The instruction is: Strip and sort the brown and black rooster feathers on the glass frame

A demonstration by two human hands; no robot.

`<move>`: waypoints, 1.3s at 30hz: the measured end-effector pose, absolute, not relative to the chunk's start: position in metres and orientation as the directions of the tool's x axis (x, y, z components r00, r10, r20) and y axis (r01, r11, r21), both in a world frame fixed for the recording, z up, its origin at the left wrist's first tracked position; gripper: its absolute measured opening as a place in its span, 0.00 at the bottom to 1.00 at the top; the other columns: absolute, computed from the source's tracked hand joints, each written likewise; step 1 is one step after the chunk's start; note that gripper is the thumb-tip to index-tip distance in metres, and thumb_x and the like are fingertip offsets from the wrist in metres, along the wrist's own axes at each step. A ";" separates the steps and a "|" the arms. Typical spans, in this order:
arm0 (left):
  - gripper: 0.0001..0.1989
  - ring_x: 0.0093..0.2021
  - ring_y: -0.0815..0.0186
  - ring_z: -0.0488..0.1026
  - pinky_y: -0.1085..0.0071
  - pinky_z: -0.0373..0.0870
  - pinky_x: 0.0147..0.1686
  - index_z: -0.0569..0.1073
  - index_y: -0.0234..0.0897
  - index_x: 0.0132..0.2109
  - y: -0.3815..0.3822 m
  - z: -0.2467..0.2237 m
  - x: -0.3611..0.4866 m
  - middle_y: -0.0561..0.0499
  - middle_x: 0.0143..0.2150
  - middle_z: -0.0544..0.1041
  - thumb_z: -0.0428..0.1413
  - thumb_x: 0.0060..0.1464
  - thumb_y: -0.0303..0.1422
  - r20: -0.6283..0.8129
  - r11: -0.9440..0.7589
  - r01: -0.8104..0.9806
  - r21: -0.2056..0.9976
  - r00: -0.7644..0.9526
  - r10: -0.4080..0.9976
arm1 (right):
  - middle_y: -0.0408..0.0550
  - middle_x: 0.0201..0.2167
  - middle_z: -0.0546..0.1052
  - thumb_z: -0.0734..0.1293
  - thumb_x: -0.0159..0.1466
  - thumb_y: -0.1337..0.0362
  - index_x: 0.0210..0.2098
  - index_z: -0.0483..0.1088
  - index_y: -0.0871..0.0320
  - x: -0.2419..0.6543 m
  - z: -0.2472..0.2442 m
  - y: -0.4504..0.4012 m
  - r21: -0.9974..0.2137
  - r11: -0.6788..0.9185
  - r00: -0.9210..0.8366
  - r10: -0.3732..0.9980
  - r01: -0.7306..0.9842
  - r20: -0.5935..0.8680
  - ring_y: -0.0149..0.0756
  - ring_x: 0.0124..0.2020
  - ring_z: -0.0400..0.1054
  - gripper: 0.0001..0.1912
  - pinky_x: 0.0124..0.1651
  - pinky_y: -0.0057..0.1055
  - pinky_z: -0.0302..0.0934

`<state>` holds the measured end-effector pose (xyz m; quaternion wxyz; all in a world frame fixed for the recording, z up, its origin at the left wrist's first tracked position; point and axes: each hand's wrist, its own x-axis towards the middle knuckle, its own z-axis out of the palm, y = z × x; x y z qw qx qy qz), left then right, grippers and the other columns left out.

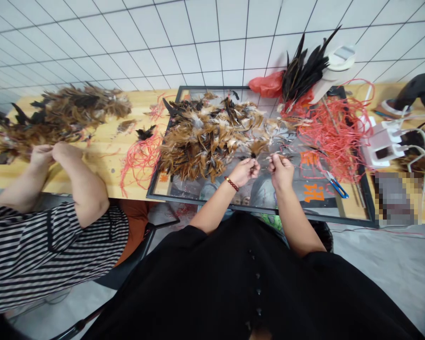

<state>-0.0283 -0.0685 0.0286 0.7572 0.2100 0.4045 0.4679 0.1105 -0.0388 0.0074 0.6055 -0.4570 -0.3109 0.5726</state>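
My left hand (246,171), with a beaded bracelet at the wrist, pinches a small brown feather bunch (258,145) that fans upward from the fingertips. To its right, my right hand (281,170) has its fingers pressed together on something too small to make out. Both hands are over the glass panel in a black frame (212,202), near its front edge. Left of them lies a large heap of brown feathers (201,146). A tangle of pink string (335,137) covers the panel's right part, with blue-handled scissors (337,185) in front.
Black feathers (304,71) stand by a red bag (267,85) and a white device (341,57) at the back. White plugs and cables (384,141) lie right. At left, a person in stripes (56,236) works beside another feather heap (85,106); pink string (141,158) lies between.
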 end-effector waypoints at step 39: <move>0.11 0.16 0.80 0.55 0.80 0.49 0.17 0.69 0.31 0.30 -0.073 0.025 -0.023 0.60 0.19 0.61 0.60 0.57 0.32 -0.372 0.453 -0.330 0.828 0.281 0.885 | 0.36 0.21 0.70 0.78 0.45 0.56 0.27 0.69 0.56 0.109 0.006 -0.045 -0.980 -0.036 0.044 0.998 -0.195 -0.046 0.24 0.19 0.61 0.18 0.23 0.25 0.54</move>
